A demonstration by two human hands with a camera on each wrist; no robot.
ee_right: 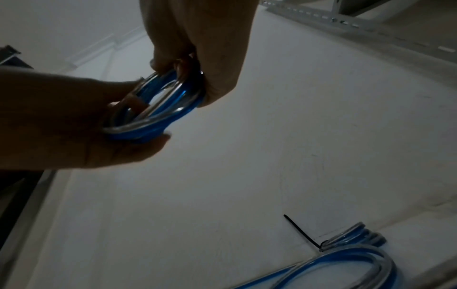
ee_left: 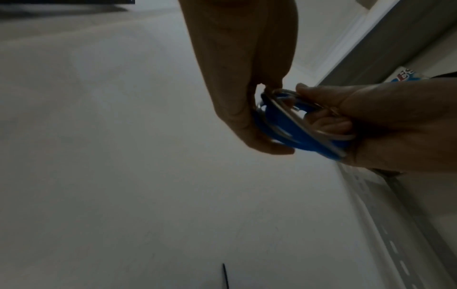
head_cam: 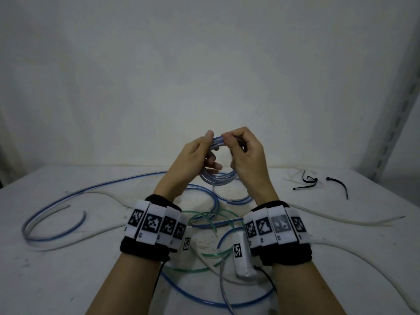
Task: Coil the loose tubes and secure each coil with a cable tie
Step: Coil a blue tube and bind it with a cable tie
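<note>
The blue tube coil (head_cam: 218, 176), light and springy, is gripped above the bench (head_cam: 68, 258) by left hand (head_cam: 195, 160) and right hand (head_cam: 245, 155), fingers curled; a hold across all turns is advised.

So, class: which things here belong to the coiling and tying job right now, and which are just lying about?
In use:
left hand
right hand
blue coil, gripped by both

Lying about:
black cable ties
green tube
white tube
tied blue coil
table
</note>
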